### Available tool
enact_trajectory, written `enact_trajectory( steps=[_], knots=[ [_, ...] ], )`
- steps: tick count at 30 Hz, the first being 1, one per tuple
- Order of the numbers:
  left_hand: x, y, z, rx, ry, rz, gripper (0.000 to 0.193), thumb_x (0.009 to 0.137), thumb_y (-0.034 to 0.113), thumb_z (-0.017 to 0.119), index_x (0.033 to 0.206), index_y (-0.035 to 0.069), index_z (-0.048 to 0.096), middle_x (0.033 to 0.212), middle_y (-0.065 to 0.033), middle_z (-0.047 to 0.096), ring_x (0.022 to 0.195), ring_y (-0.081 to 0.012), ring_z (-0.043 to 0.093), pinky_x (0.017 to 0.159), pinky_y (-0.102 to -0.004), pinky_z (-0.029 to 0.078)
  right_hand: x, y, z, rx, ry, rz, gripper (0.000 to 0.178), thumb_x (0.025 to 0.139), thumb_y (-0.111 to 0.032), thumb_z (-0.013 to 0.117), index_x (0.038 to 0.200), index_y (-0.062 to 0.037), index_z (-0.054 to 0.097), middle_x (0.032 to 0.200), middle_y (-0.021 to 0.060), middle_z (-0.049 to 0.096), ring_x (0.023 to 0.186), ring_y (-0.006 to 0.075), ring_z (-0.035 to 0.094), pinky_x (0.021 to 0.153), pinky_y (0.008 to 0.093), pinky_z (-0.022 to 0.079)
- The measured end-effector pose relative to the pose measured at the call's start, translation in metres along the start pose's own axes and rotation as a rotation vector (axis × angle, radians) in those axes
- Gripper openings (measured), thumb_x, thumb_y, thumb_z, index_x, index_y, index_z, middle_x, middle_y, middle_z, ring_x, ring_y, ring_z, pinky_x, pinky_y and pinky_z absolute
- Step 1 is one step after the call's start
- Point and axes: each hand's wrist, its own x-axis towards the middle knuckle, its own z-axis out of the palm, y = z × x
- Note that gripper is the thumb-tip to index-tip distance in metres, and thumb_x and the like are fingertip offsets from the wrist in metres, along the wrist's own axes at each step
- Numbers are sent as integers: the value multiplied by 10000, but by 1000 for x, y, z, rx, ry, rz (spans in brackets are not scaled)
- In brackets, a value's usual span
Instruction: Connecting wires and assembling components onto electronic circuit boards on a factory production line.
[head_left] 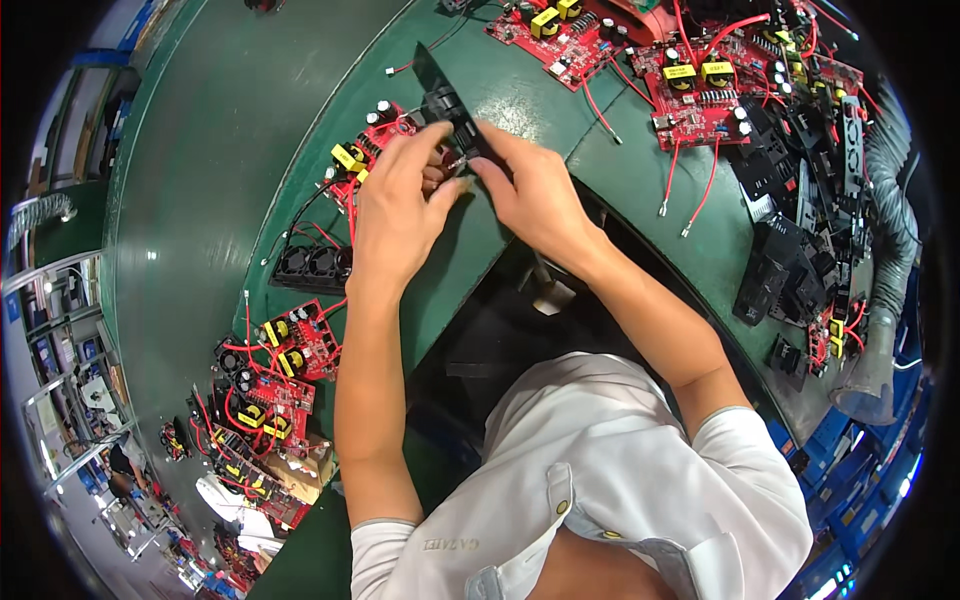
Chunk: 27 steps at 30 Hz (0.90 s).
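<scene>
A long, narrow black plastic panel (432, 78) is tilted over the green bench, its far end pointing up and left. My right hand (535, 190) grips the panel's near part, thumb on one side and fingers behind. At the panel's left face, my left hand (400, 205) has its fingers curled in a pinch around a small part near a connector-like block. What those fingertips hold is too small to name. Beyond my left hand lies a red circuit board (378, 138) with a yellow-labelled transformer and capacitors, partly hidden by the hand.
A black fan unit (310, 262) lies left of my left forearm. More red boards (285, 385) with red wires sit at the lower left; others (690, 90) lie at the far right. Black plastic housings (790, 250) are heaped by a grey flexible duct (888, 240).
</scene>
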Motion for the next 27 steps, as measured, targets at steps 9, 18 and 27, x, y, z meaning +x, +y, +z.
enact_trajectory(
  steps=[9, 18, 27],
  knots=[
    [-7, -2, -8, -24, 78, 26, 636, 778, -106, 682, 1371, 61, 525, 957, -127, 621, 812, -228, 649, 739, -355, 545, 6, -21, 1, -271, 18, -409, 218, 787, -93, 775, 985, -78, 686, 1330, 179, 526, 1213, 398, 493, 1017, 460, 419],
    [-8, -2, -8, -83, 110, 115, 305, 801, -54, 724, 1094, 27, 697, 935, -88, 628, 777, -186, 650, 674, -312, 540, 0, -11, -3, -33, -40, 61, 156, 865, -181, 730, 943, -48, 705, 1408, 196, 471, 1327, 372, 421, 1101, 454, 345],
    [-7, -5, -10, 34, 133, 123, 197, 820, 0, 727, 1015, 30, 742, 860, -63, 642, 685, -173, 638, 630, -290, 505, 2, -12, -8, 103, -30, 158, 308, 831, -208, 773, 1073, -36, 691, 1318, 207, 534, 1246, 360, 516, 1045, 438, 415]
  ],
)
